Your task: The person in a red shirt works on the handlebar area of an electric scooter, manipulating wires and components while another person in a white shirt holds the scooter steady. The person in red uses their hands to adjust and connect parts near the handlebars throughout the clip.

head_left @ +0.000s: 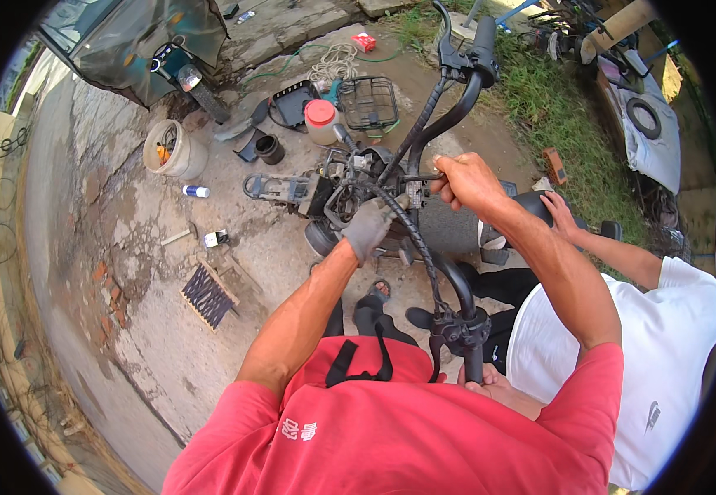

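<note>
My right hand [467, 183] is bare and closed round the end of a thin dark rod-like tool [421, 176], whose other end meets the steering column of a partly stripped scooter. My left hand [366, 229], in a grey glove, reaches in at the front of the column. Its fingertips are partly hidden behind a black wrapped cable [412, 231], so their grip is unclear. The black handlebar [450, 115] stands turned, one end far off and the other close to my body. Exposed frame and wiring [362, 169] lie left of the column.
A person in a white shirt [614, 363] crouches at right, one hand [562, 216] on the seat, the other [494, 389] at the near handlebar grip. Around stand a white bucket [185, 165], a red-lidded jar [321, 124], a wire basket [368, 103], a hammer [178, 235] and a woven stool [208, 295].
</note>
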Demonstrator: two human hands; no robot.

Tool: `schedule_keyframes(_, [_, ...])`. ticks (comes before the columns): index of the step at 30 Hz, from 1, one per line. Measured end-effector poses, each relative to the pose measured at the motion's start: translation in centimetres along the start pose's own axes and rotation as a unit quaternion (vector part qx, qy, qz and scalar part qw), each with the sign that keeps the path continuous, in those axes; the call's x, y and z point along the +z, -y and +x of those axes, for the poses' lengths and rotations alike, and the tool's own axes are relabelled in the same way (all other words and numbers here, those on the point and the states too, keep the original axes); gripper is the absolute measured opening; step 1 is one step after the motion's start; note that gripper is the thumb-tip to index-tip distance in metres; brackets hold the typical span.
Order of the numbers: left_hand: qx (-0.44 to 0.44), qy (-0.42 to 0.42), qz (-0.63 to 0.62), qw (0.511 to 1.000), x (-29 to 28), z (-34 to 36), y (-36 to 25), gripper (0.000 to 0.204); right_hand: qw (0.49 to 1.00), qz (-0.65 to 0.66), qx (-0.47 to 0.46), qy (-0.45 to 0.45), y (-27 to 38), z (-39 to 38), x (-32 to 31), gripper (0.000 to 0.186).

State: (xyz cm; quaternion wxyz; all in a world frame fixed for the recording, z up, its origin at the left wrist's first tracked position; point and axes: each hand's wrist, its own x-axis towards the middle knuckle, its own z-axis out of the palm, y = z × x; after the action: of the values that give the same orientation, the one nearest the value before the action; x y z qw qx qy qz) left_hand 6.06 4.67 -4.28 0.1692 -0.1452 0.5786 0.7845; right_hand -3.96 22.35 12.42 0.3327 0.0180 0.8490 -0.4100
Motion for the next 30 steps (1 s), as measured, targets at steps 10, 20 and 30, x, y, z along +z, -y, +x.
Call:
schedule_keyframes(10, [-0.014, 0.016, 0.004, 1.000, -0.2, 0.2, 0.5, 0.037, 0.916, -0.195, -0.292, -0.193, -3.9, -1.4, -0.1, 0.056])
schedule_keyframes(20, [0.037, -0.008, 0.005, 0.999, 0.3, -0.1, 0.2, 0.043, 0.815, -0.411, -0.365, -0.182, -3.4, -0.9, -1.6, 0.042])
schedule_keyframes(30, [-0.004, -0.001, -0.031, 0.999, 0.7, -0.6, -0.5, 0.038, 0.966, -0.227, -0.109, -0.055, -0.4, -1.9, -0.5, 0.055])
